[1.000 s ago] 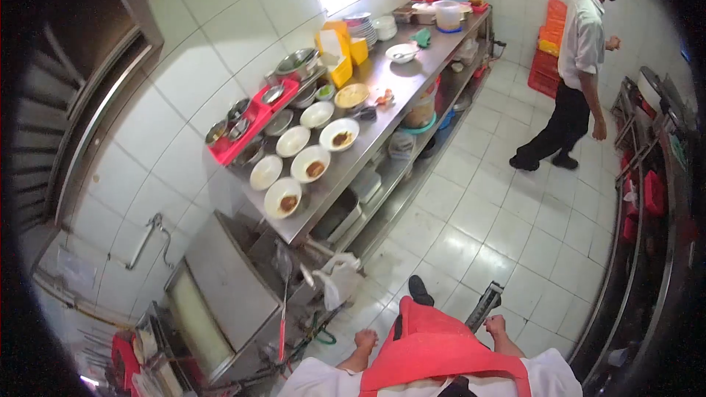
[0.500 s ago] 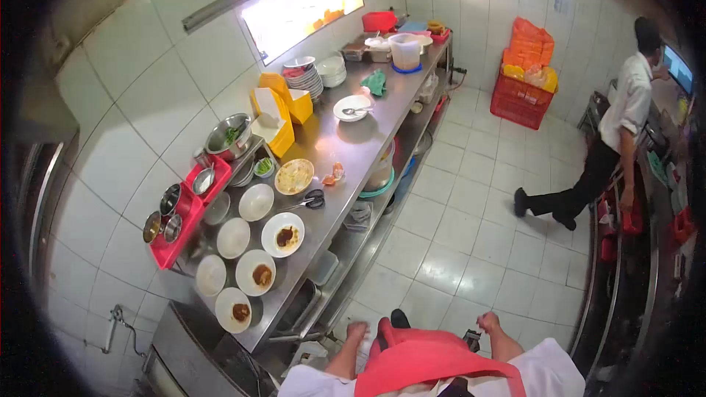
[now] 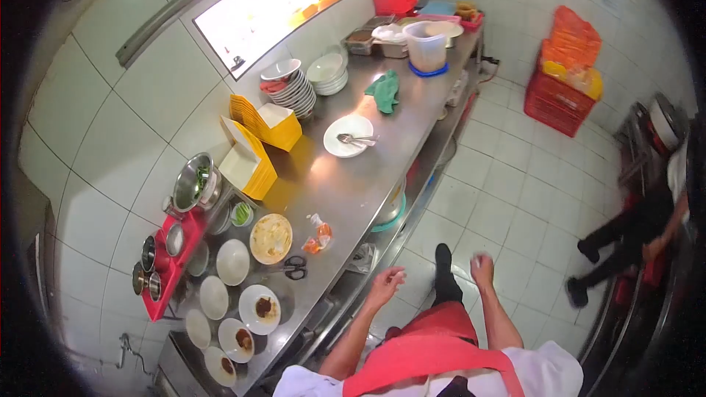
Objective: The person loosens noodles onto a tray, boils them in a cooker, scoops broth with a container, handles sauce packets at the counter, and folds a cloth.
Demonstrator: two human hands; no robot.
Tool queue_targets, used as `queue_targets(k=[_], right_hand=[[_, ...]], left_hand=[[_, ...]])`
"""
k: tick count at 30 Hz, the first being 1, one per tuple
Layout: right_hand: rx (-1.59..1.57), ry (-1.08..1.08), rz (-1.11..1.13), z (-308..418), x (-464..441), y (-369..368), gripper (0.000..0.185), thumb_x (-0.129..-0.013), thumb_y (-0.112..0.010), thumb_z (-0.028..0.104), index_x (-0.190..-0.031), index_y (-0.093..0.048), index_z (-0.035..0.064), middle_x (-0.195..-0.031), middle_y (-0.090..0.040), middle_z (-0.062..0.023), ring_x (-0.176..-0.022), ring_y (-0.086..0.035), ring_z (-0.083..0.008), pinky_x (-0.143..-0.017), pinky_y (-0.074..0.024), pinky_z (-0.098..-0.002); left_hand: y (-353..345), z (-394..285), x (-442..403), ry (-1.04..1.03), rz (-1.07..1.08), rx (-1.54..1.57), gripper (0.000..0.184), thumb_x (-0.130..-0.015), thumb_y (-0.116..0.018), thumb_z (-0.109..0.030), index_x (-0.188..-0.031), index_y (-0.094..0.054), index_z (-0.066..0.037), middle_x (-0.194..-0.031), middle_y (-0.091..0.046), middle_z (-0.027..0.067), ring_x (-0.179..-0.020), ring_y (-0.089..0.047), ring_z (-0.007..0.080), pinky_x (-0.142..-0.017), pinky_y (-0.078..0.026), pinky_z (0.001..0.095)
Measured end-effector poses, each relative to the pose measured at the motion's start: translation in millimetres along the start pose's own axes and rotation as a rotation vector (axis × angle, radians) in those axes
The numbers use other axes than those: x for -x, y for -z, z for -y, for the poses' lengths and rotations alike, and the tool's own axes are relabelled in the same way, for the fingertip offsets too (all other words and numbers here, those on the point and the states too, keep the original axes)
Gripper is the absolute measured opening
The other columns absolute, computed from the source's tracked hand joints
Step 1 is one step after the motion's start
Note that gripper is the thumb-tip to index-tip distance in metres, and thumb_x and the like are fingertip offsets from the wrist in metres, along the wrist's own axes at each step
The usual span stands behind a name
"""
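My left hand [image 3: 385, 284] is raised beside the edge of the steel counter [image 3: 340, 198], its fingers loosely apart and nothing in them. Over the floor to the right hangs my right hand [image 3: 482, 267], fingers curled in with nothing visible inside. Nearest to my left hand on the counter lie black-handled scissors [image 3: 296, 268] and some orange-and-white scraps [image 3: 318, 235]. Beyond them stands a bowl with yellowish residue [image 3: 271, 239]. White bowls with brown sauce [image 3: 250, 295] line the near end, beside plain white bowls [image 3: 233, 262].
A white plate with cutlery [image 3: 338, 143], a green cloth [image 3: 384, 93], stacked bowls [image 3: 293, 95] and yellow boxes [image 3: 257, 169] stand farther along the counter. On the tiled floor is a red crate [image 3: 559, 99]. A co-worker's dark-trousered legs [image 3: 625, 228] are at right.
My view has moved forward along the counter. Both hands have swung up and forward, the left one loosening its fingers. The co-worker now appears lower at the right edge.
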State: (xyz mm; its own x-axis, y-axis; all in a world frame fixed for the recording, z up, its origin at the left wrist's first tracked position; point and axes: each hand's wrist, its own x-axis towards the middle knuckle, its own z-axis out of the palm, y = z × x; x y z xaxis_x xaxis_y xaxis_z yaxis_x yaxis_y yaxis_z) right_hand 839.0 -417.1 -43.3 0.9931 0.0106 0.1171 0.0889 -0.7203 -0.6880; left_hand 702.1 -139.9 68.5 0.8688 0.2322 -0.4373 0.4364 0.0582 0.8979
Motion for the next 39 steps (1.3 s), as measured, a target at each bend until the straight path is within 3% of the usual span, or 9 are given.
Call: queue_targets(k=[5, 10, 18, 23, 26, 28, 31, 35, 39], right_hand=[[-0.503, 0.369, -0.008, 233, -298, -37, 0.019, -0.08, -0.061, 0.014, -0.095, -0.06, 0.0019, -0.091, -0.06, -0.0155, -0.088, -0.056, -0.0327, -0.08, -0.0443, -0.0409], [-0.189, 0.59, 0.259, 364, -486, -158, 0.053, -0.076, -0.066, 0.025, -0.122, -0.051, 0.0037, -0.131, -0.044, -0.0211, -0.124, -0.036, -0.039, -0.102, -0.0327, -0.0463], [0.151, 1.278, 0.797, 351, -483, -182, 0.043, -0.076, -0.058, 0.016, -0.119, -0.056, 0.0112, -0.138, -0.042, -0.0075, -0.133, -0.029, -0.0304, -0.106, -0.0293, -0.0505], [-0.741, 1.662, 1.305, 255, -355, -109, 0.025, -0.06, -0.057, 0.004, -0.083, -0.066, 0.0082, -0.098, -0.065, -0.0095, -0.094, -0.062, -0.0275, -0.076, -0.05, -0.0395], [-0.794, 1.558, 1.545, 238, -323, -63, 0.021, -0.059, -0.059, 0.006, -0.078, -0.066, 0.008, -0.088, -0.065, -0.0097, -0.083, -0.062, -0.0268, -0.067, -0.05, -0.0371], [-0.394, 0.291, 2.074, 271, -337, -23, 0.023, -0.061, -0.059, 0.007, -0.082, -0.067, 0.0078, -0.085, -0.064, -0.0104, -0.079, -0.062, -0.0267, -0.065, -0.0498, -0.0358], [-0.675, 1.456, 1.078, 283, -393, -37, 0.029, -0.069, -0.054, -0.002, -0.095, -0.064, 0.0039, -0.107, -0.059, -0.0147, -0.097, -0.058, -0.0324, -0.08, -0.0494, -0.0383], [-0.266, 1.388, 0.859, 271, -406, -53, 0.05, -0.066, -0.053, -0.005, -0.116, -0.052, -0.0027, -0.128, -0.041, -0.0269, -0.121, -0.04, -0.0408, -0.101, -0.0365, -0.0403], [-0.188, 1.455, 0.888, 265, -355, -80, 0.058, -0.066, -0.054, -0.004, -0.123, -0.047, -0.0062, -0.131, -0.036, -0.0317, -0.126, -0.034, -0.043, -0.106, -0.0309, -0.0406]], left_hand=[[-15, -62, -85, -0.098, -0.121, -0.182, 0.036, -0.093, -0.052, -0.029, -0.118, -0.055, -0.004, -0.105, -0.064, 0.0073, -0.091, -0.061, 0.0147, -0.074, -0.049, 0.0298], [-32, -65, -96, 0.218, -0.402, 0.036, 0.038, -0.093, -0.052, -0.03, -0.12, -0.053, -0.004, -0.105, -0.063, 0.0095, -0.093, -0.061, 0.0168, -0.074, -0.05, 0.03], [-188, 57, 44, 0.974, -1.252, 0.852, 0.031, -0.09, -0.051, -0.023, -0.113, -0.053, -0.003, -0.099, -0.063, 0.0097, -0.08, -0.062, 0.0211, -0.064, -0.051, 0.0324], [-308, 72, 40, 1.115, -1.141, 0.829, 0.029, -0.09, -0.05, -0.023, -0.113, -0.054, -0.004, -0.097, -0.063, 0.0086, -0.08, -0.062, 0.0208, -0.064, -0.051, 0.0329], [-344, 86, -8, 1.013, -0.873, 0.493, 0.029, -0.09, -0.05, -0.022, -0.113, -0.054, -0.005, -0.096, -0.063, 0.008, -0.079, -0.062, 0.0206, -0.063, -0.051, 0.0331], [-347, 95, -46, 0.883, -0.727, 0.18, 0.028, -0.09, -0.049, -0.022, -0.113, -0.055, -0.006, -0.096, -0.063, 0.0076, -0.079, -0.062, 0.0204, -0.063, -0.051, 0.0333], [-322, 94, -101, 0.724, -0.705, -0.034, 0.027, -0.091, -0.049, -0.022, -0.113, -0.055, -0.007, -0.095, -0.063, 0.007, -0.079, -0.062, 0.0202, -0.063, -0.051, 0.0336], [-261, 26, -125, 0.679, -1.144, 0.815, 0.027, -0.092, -0.049, -0.024, -0.116, -0.055, -0.012, -0.099, -0.063, 0.0051, -0.085, -0.063, 0.0188, -0.067, -0.052, 0.0346], [-217, -6, -109, 0.553, -1.341, 0.831, 0.028, -0.093, -0.049, -0.026, -0.116, -0.054, -0.009, -0.102, -0.062, 0.0059, -0.087, -0.062, 0.0182, -0.069, -0.052, 0.0366]])
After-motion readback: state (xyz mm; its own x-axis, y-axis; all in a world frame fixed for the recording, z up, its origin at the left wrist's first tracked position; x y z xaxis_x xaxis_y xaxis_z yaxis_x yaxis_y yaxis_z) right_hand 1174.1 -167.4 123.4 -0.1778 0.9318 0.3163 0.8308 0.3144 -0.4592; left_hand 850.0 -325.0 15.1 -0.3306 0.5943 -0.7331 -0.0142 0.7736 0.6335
